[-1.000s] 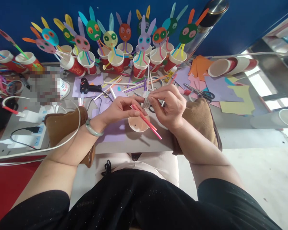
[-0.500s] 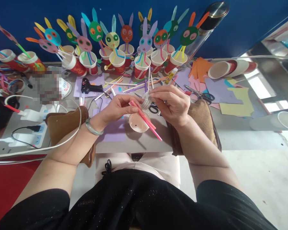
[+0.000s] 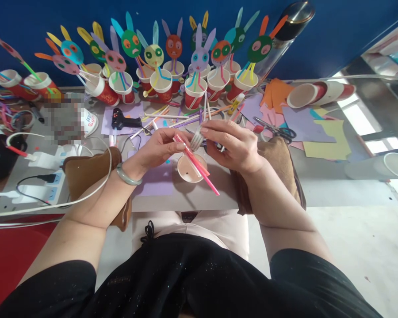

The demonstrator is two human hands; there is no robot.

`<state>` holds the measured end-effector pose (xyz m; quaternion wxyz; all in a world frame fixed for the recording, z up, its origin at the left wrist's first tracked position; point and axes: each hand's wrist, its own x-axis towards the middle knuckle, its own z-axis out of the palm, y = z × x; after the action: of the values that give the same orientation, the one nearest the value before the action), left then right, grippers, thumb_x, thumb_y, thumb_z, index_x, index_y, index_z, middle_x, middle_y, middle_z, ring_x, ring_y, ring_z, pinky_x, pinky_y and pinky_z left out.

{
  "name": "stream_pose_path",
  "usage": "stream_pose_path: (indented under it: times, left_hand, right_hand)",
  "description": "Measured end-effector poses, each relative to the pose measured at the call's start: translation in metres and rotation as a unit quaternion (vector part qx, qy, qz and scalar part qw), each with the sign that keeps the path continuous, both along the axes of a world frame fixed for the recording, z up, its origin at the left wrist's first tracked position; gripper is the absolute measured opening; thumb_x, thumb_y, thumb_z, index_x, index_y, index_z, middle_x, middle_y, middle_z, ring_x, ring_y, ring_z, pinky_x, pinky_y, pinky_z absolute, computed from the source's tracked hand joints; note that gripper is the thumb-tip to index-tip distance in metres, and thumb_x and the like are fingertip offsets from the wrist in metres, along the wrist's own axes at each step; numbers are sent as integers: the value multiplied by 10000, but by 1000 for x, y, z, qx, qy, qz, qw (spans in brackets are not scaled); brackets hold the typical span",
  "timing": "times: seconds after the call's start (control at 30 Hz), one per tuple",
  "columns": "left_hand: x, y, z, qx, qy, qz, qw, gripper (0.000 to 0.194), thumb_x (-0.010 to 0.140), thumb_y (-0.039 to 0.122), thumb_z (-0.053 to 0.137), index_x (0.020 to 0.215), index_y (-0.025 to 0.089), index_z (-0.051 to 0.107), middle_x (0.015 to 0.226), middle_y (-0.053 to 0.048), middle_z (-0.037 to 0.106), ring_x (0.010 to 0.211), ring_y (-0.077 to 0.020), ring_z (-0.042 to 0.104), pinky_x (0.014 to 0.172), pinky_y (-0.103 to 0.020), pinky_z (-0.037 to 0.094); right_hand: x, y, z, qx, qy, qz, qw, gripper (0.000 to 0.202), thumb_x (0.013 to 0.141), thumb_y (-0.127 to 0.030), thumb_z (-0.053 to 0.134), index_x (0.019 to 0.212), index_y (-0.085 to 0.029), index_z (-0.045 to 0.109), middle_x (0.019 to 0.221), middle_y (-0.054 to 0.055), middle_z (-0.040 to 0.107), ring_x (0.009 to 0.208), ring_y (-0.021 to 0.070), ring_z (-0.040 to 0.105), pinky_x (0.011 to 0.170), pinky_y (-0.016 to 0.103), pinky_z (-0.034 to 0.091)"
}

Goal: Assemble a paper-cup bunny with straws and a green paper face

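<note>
My left hand (image 3: 162, 148) is closed round pink straws (image 3: 197, 166), which slant down to the right over a paper cup (image 3: 187, 176). A pale strip shows along the straws. A small roll of clear tape (image 3: 197, 140) sits between my hands, with the fingers of my right hand (image 3: 232, 143) pinched on its right side. White straws (image 3: 207, 106) stick up just behind my right fingers; where their lower ends are, I cannot tell. The cup stands on the table below the straws, its wide mouth facing up.
Paper cups (image 3: 162, 84) with bunny-faced straw figures line the blue wall. A black glue gun (image 3: 126, 119) lies left of centre, scissors (image 3: 278, 130) and coloured paper (image 3: 328, 139) to the right. Brown cushions lie under both forearms. A white cable (image 3: 109, 172) crosses my left forearm; power strips (image 3: 55, 181) sit left.
Both hands have shifted slightly left with the straws and the tape roll. More of the roll shows, and a pale strip is now visible along the pink straws.
</note>
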<state>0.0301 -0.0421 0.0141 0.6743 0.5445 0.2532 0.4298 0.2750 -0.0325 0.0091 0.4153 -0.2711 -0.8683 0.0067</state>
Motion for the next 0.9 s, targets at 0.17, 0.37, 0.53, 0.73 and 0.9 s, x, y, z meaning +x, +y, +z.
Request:
stream_pose_path:
  times: [0.17,0.37,0.53,0.73,0.9]
  left_hand:
    - [-4,1,-3,-16,2,-24,1000,438,694,562,987,730,190,759,890,-88,802,832,-222,766,826,-387,612]
    - [-4,4,-2,-26,-12,24,999,464,692,582,991,769,190,755,957,-57,801,772,-182,768,820,-375,647]
    - [-2,11,-8,-29,-13,91,995,508,655,617,999,787,195,750,760,4,749,696,-134,733,714,-279,633]
    - [-2,12,-11,-28,-12,116,993,496,693,597,987,801,184,735,748,9,749,647,-118,728,694,-262,624]
    - [2,7,-3,-19,6,107,994,479,699,570,993,777,178,729,738,5,737,650,-117,702,699,-273,606]
  right_hand:
    - [-3,-2,-8,-34,-5,-57,998,263,1074,-438,532,1159,-255,700,1214,115,814,1001,215,804,793,327,643]
    - [7,15,-19,-116,30,-184,976,344,1061,-455,520,1266,-237,687,989,100,802,865,260,758,826,409,609]
    - [22,43,-37,-170,-40,-296,939,296,1005,-428,566,1132,-220,734,859,107,773,904,325,732,852,450,567]
    - [20,42,-31,-194,-79,-339,917,264,953,-443,651,1019,-214,763,941,141,780,907,318,705,817,439,533]
    - [-2,15,4,-320,98,-114,936,617,942,-792,628,768,-208,724,700,43,695,675,174,597,643,309,446]
